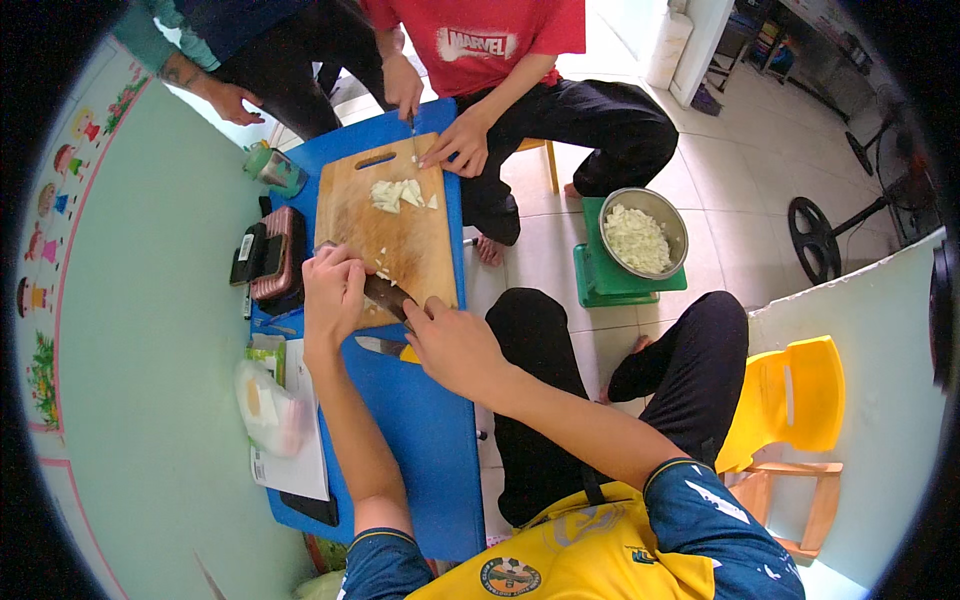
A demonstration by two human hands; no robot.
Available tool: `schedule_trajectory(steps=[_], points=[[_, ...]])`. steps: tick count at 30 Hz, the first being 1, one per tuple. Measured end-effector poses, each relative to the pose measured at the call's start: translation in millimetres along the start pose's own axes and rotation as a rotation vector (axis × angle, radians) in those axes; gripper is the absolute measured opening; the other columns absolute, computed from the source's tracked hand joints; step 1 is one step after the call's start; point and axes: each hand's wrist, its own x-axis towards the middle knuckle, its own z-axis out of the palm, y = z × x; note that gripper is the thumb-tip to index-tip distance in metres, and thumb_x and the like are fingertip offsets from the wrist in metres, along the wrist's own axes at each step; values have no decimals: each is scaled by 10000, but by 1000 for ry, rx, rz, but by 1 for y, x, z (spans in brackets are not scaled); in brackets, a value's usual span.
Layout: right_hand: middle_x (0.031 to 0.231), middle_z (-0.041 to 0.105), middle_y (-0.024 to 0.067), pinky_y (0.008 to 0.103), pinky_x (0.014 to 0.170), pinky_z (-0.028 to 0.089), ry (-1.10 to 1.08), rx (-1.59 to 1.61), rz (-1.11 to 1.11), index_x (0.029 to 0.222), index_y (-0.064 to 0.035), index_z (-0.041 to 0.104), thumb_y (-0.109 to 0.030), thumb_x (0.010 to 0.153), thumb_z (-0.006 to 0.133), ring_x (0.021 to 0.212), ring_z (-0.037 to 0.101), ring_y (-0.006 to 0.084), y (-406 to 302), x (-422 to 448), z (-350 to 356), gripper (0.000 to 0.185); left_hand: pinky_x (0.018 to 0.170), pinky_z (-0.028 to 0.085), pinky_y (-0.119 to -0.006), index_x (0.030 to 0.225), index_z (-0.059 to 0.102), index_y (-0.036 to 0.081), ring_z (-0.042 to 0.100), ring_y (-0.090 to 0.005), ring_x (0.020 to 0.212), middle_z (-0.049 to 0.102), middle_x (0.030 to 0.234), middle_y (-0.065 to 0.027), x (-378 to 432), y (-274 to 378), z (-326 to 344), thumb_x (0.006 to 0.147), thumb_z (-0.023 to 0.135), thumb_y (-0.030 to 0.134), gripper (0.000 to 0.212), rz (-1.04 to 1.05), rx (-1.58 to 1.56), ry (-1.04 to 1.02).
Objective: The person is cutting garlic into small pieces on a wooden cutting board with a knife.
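A dark-bladed knife (388, 298) lies across the near part of a wooden cutting board (345, 195). My right hand (456, 346) grips its handle end, and the fingers hide the handle. At the other end, my left hand (335, 289) closes over the front of the blade. Small white vegetable bits (384, 276) cling along the blade and lie beside it. Farther up the board is a pile of white chopped vegetable (396, 195). A second knife with a yellow handle (409, 354) rests on the blue table (412, 442), just below the board and partly under my right hand.
Opposite me, a person in a red shirt (476, 45) cuts with a knife at the board's far edge. Another person's hand (234, 103) hangs at upper left. A metal bowl of chopped vegetable (641, 232) sits on a green scale (619, 296). Phones, a bottle and papers line the wall side.
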Motion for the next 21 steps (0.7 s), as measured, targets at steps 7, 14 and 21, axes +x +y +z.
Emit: schedule_trajectory(steps=[7,14,21], points=[[1032,652,189,464,683,591,19,-61,-11,1378,26,571,-249,998,663,818,723,358,5,-2,2,478,1000,398,-434,823,791,43,638,-295,1008,754,947,-100,2,-9,8,1002,465,193,401,-43,-126,-62],[1056,652,190,458,688,597,1,-104,-22,1396,24,565,-241,1001,659,835,727,361,4,-2,3,485,899,493,-429,805,791,21,660,-320,942,770,929,-119,6,-4,15,1001,449,205,436,20,-91,6],[1058,653,181,455,691,599,-2,-109,-34,1390,18,567,-241,999,661,853,728,353,1,-3,3,479,942,490,-429,867,803,29,669,-315,959,779,957,-119,1,-15,20,1043,429,229,460,-12,-310,-165]])
